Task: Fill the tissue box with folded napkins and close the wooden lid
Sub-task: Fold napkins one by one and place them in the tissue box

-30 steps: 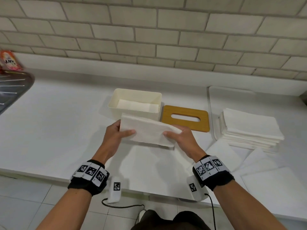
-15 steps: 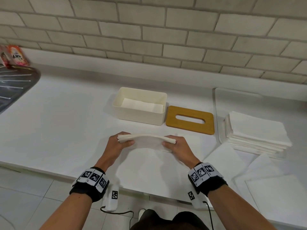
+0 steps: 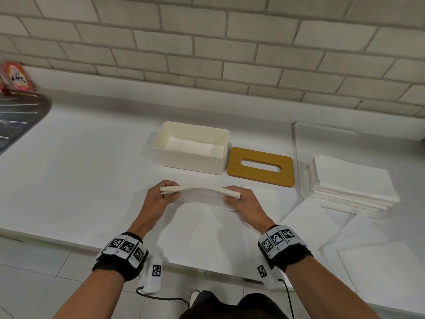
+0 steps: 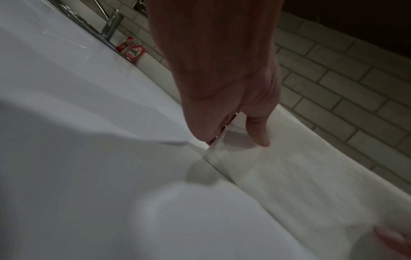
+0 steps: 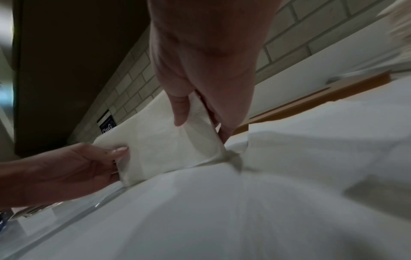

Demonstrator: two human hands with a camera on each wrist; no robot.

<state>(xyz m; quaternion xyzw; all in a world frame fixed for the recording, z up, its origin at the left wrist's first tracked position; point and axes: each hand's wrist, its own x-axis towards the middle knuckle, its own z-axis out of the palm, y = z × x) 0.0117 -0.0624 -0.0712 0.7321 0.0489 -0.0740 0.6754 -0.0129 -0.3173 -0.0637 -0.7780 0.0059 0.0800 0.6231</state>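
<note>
A folded white napkin (image 3: 200, 192) is held level just above the counter, in front of the cream tissue box (image 3: 188, 160). My left hand (image 3: 164, 195) pinches its left end, and my right hand (image 3: 234, 199) pinches its right end. In the right wrist view the napkin (image 5: 164, 146) shows between both hands, thumb on top at each end. The box stands without its lid and has white napkins lying flat in its bottom. The wooden lid (image 3: 261, 166) with its oval slot lies flat on the counter, right of the box.
A stack of flat napkins (image 3: 351, 183) sits on a white board at the right. Several loose unfolded sheets (image 3: 379, 254) lie near the counter's front right edge. A metal sink drainer (image 3: 18, 118) and red sachets (image 3: 17, 77) are at the far left. A brick wall stands behind.
The napkin was tilted up close to the box; both hands have brought it down and toward me and turned it level, edge-on to the head camera.
</note>
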